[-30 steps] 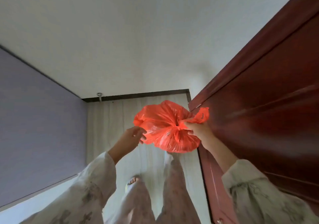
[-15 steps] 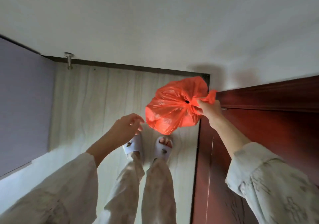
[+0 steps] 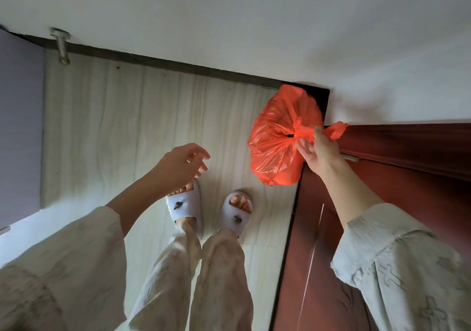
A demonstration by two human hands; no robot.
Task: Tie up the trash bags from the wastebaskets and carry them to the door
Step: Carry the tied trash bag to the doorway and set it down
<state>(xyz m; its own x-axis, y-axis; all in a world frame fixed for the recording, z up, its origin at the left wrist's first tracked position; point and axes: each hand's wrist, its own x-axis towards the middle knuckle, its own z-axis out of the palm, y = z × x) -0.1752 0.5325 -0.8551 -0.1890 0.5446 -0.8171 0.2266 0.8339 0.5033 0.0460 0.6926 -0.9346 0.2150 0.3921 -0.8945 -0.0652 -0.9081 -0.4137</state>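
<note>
No readable text or labels appear anywhere, seemingly.

A pale wood-grain floor (image 3: 122, 126) runs from the purple wall on the left to the dark red door on the right, edged at the far side by a dark baseboard (image 3: 178, 66). Two light slippers (image 3: 187, 207), worn on the person's feet, stand on it near the middle, side by side. A metal doorstop (image 3: 62, 47) is at the far left corner
</note>
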